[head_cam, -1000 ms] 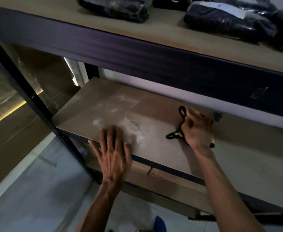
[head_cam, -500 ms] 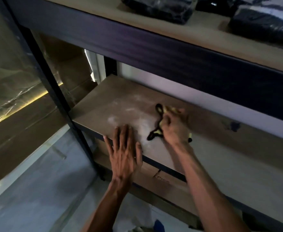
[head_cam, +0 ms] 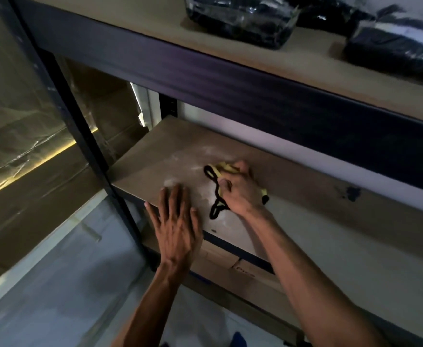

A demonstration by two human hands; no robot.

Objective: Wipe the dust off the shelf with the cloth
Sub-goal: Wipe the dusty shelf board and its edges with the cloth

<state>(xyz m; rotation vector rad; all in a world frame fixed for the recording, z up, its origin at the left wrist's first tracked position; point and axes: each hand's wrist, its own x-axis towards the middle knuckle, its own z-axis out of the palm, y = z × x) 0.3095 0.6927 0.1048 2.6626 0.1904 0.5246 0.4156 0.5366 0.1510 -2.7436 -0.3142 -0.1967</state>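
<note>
Near the left end of the shelf (head_cam: 305, 216), the right hand (head_cam: 240, 192) clutched the bunched cloth (head_cam: 225, 168); pale dust (head_cam: 171, 182) lay just leftward, by the left hand (head_cam: 178, 229), spread flat and empty on the front edge.

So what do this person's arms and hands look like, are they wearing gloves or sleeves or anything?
Nothing is worn that shows. The left hand and the right hand are bare, with no gloves and no ring visible. The left forearm and the right forearm are bare to the picture's lower edge: no sleeve, watch or bracelet in view. Tendons stand out on the back of the left hand.
</note>
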